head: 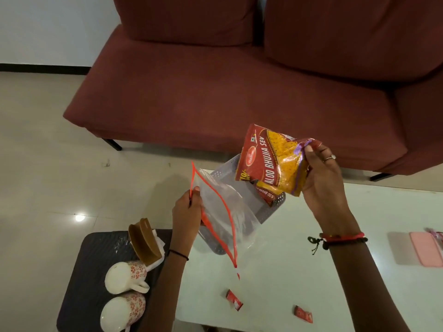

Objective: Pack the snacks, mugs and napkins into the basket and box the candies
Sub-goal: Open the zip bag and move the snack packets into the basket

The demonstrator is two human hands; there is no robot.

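Note:
My right hand (322,178) grips a red and yellow snack packet (271,159) by its edge, held above the grey perforated basket (268,210) on the white table. A second snack packet (268,194) lies inside the basket. My left hand (188,209) pinches the orange-edged mouth of a clear zip bag (225,212), which hangs open over the basket's near side. Two white mugs with red flowers (124,275) (122,311) lie on their sides on a dark stool, beside a brown holder with white napkins (146,240). Two small red candies (234,299) (303,313) rest on the table.
The white table (299,271) fills the lower right. A pink flat case (425,251) lies at its right edge. The dark stool (88,271) stands left of the table. A maroon sofa (215,97) runs behind, with tiled floor to the left.

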